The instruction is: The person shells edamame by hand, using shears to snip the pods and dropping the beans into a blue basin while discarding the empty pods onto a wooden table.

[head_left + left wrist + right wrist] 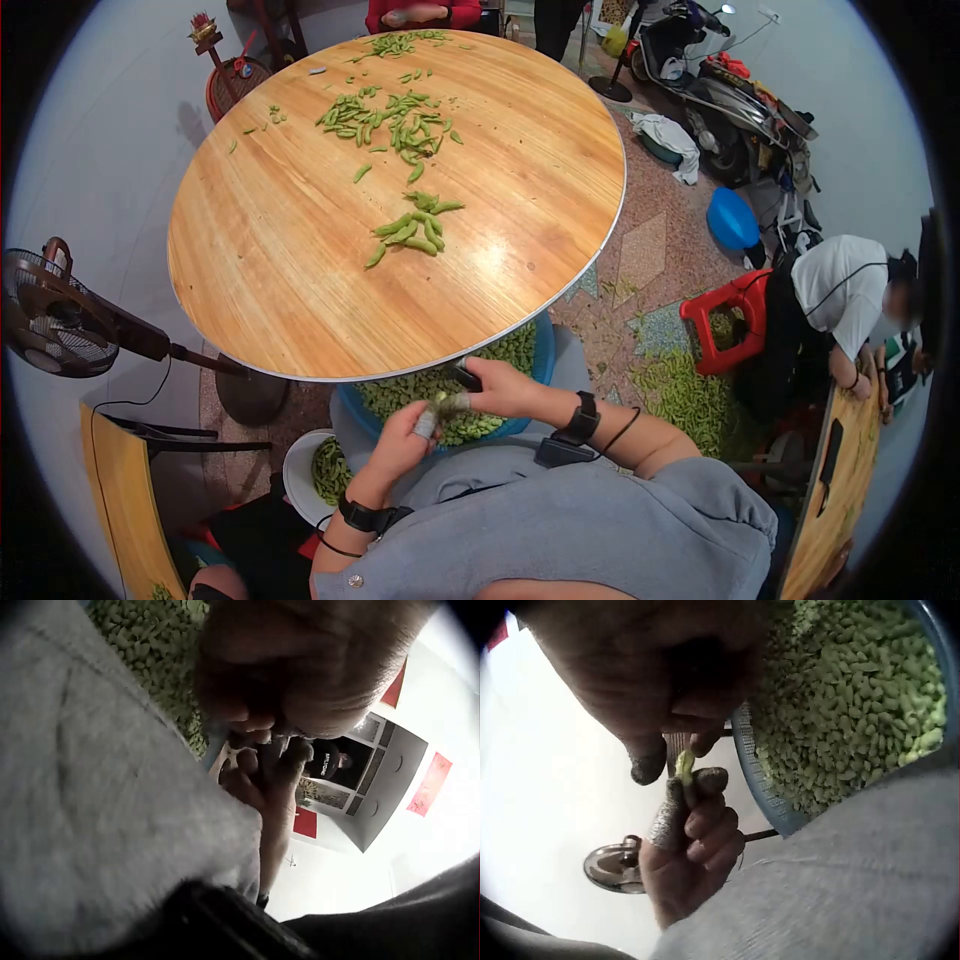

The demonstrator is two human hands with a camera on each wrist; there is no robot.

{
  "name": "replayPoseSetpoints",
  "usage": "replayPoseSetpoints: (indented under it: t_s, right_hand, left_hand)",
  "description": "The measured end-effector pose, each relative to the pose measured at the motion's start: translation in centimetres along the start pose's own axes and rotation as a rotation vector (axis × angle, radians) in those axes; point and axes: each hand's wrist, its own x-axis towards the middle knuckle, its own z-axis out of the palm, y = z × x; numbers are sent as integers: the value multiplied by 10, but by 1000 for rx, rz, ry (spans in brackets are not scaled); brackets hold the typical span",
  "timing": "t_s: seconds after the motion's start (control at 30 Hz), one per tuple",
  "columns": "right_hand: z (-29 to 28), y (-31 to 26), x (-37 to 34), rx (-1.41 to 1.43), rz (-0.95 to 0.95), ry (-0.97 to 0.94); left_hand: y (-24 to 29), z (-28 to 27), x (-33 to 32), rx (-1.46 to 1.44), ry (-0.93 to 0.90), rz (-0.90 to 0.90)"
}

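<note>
Both hands meet over a blue basin (pixel 546 350) of shelled green beans (pixel 855 705), close to the table's near edge. My left hand (pixel 400 442) pinches a small green bean pod (pixel 685 763) between thumb and finger, both wrapped in greyish covering. My right hand (pixel 508 388) grips a dark-handled tool (pixel 464 376), whose handle sticks out past the fist; its working end is hidden. In the right wrist view, the right thumb (pixel 649 763), dark at its tip, is right beside the pod. The left wrist view shows the fingers of both hands close together.
Bean pods (pixel 410 232) lie in piles along the round wooden table (pixel 300 250). A white bucket (pixel 297 470) with pods stands at the left, near a fan (pixel 60 315). To the right are pods on the floor (pixel 690 405), a red stool (pixel 710 335) and a seated person (pixel 840 290).
</note>
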Motion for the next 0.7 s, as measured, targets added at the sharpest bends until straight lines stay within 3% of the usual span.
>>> replayPoseSetpoints:
  t_s: [0.07, 0.17, 0.23, 0.37, 0.43, 0.6, 0.7]
  right_hand:
    - [6, 4, 5, -12, -46, -42]
    - [10, 4, 6, -97, -101, -84]
    - [17, 8, 4, -103, -248, -55]
    - [25, 5, 6, -285, -366, -37]
    - [27, 9, 8, -320, -366, -32]
    - [24, 24, 9, -413, -304, 3]
    - [21, 13, 2, -557, -204, 96]
  left_hand:
    - [4, 4, -2, -39, -173, 22]
    - [11, -3, -7, -141, -256, -62]
    - [6, -3, -8, -198, -232, -106]
    - [3, -3, -3, 104, -142, -80]
    - [1, -1, -3, 349, -69, 45]
    - [-9, -7, -5, 218, -68, -67]
    - [-16, -8, -2, 138, 89, -44]
